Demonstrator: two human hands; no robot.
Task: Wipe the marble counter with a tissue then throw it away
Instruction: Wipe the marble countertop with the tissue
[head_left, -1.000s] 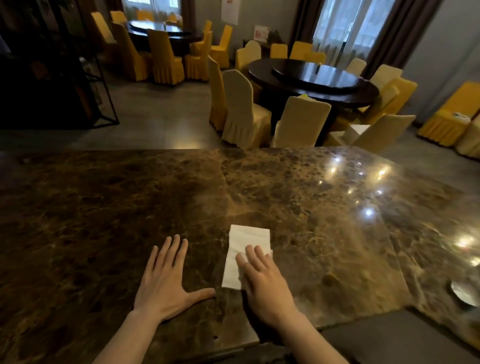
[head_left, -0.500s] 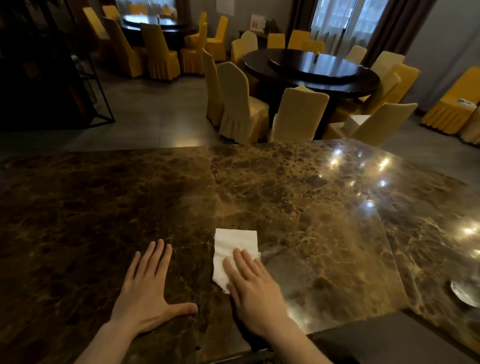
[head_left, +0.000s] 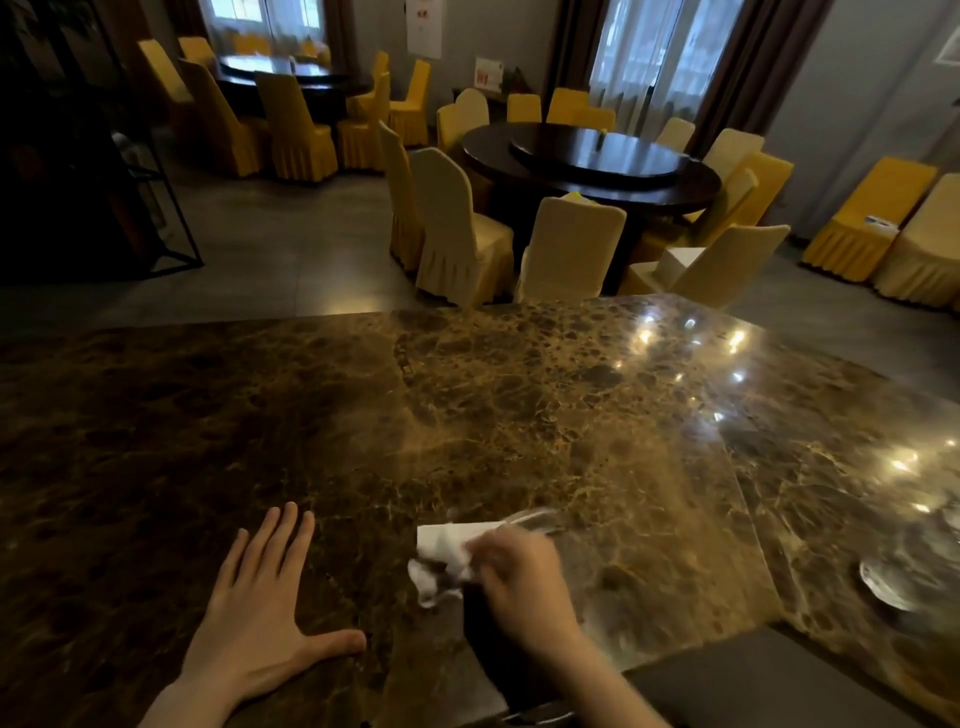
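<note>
On the shiny brown marble counter (head_left: 519, 415), the crumpled white paper tissue (head_left: 441, 545) sits bunched in the closing right hand (head_left: 519, 571), while the left hand (head_left: 260, 613) lies flat and open, well to the tissue's left.

Motion blurs the right hand (head_left: 519, 569) and tissue (head_left: 441, 545); its fingers cannot be made out. Both forearms leave the bottom edge.

Right hand (head_left: 524, 577), blurred, grips crumpled white tissue (head_left: 441, 545) on brown marble counter (head_left: 519, 415); left hand (head_left: 260, 618) flat, fingers spread.
</note>
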